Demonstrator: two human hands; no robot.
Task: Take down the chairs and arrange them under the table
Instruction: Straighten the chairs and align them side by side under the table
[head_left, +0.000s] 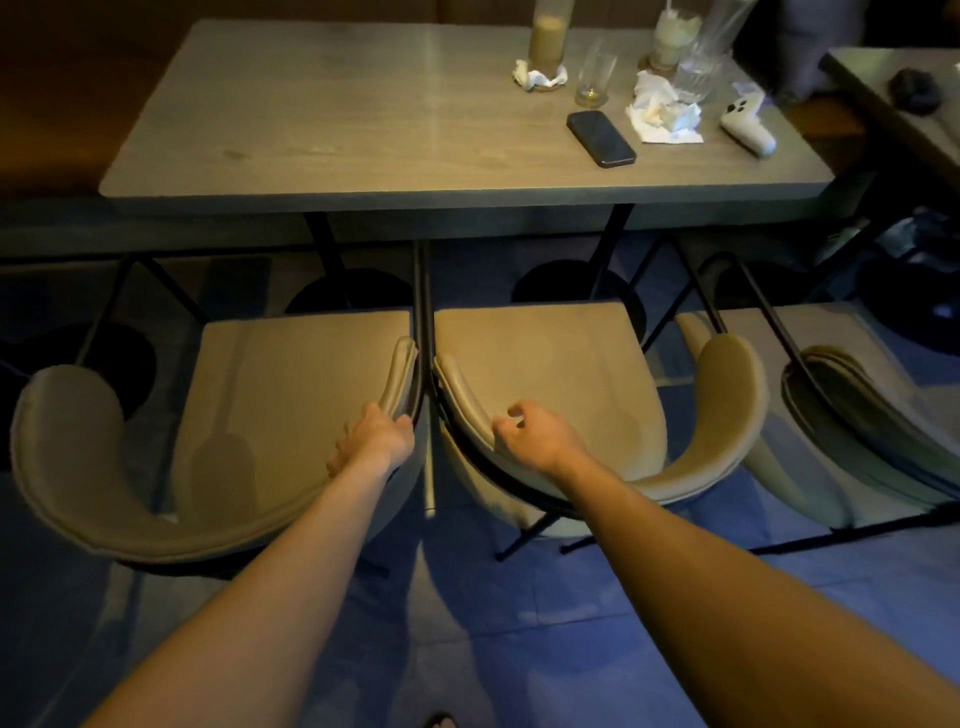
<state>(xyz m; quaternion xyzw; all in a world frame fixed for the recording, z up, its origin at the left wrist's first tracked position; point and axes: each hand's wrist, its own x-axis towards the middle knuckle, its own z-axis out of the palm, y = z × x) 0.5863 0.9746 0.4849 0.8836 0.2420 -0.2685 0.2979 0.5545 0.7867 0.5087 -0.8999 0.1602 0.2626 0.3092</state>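
Two beige padded chairs stand side by side on the floor in front of the grey table (311, 124). The left chair (270, 415) and the middle chair (561, 374) touch or nearly touch at their curved armrests. My left hand (379, 436) grips the right armrest end of the left chair, fingers wrapped over its edge. My right hand (535, 431) rests on the left armrest of the middle chair, fingers curled loosely, thumb raised. Both seats sit short of the table's front edge.
A third beige chair (857, 415) stands at the right, with another dark table (893, 98) behind it. On the grey table lie a phone (600, 137), glasses (595, 73), crumpled napkins (662, 111) and a white controller (748, 124). Black table bases (353, 291) stand beneath. Blue tiled floor lies behind the chairs.
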